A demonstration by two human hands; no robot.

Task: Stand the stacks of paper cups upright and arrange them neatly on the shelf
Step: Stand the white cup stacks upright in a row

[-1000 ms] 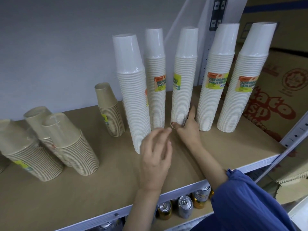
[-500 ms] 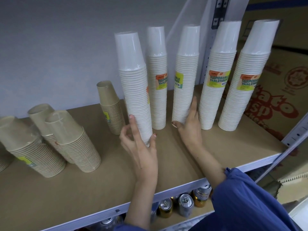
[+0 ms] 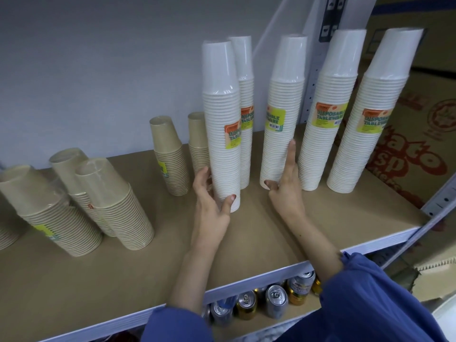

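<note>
- The left hand (image 3: 209, 201) is partly hidden: its fingers pass behind the foot of the front white stack (image 3: 222, 144), and only the thumb shows on the near face. The grip is closed round that stack's base.
- The second white stack (image 3: 245, 77) stands directly behind the front one, with its left side and base covered.
- A short brown stack (image 3: 197, 141) is half hidden behind the front white stack, and its base cannot be seen.
- The right hand (image 3: 286, 193) lies with straight fingers up the right side of the third white stack (image 3: 283, 99), thumb tip at the stack's lower front edge. The grip is open and encloses nothing.
- The labels read "DISPOSABLE TABLEWARE". The smaller print is illegible.
- At the far left, one brown stack (image 3: 7, 235) is cut off by the frame edge.
- All five white stacks stand upright on the right half of the shelf (image 3: 259, 238). The fourth white stack (image 3: 328, 114) and fifth white stack (image 3: 375, 114) are just beside each other, and no hand touches them.
- An upright brown stack (image 3: 170, 154) stands left of the left hand. A cluster of brown stacks (image 3: 116, 203) appears to lean further left.
- Drink cans (image 3: 276, 301) sit on the level below, partly covered by blue sleeves (image 3: 370, 304).
- A printed cardboard box (image 3: 424, 149) stands at the right, beyond the shelf.
</note>
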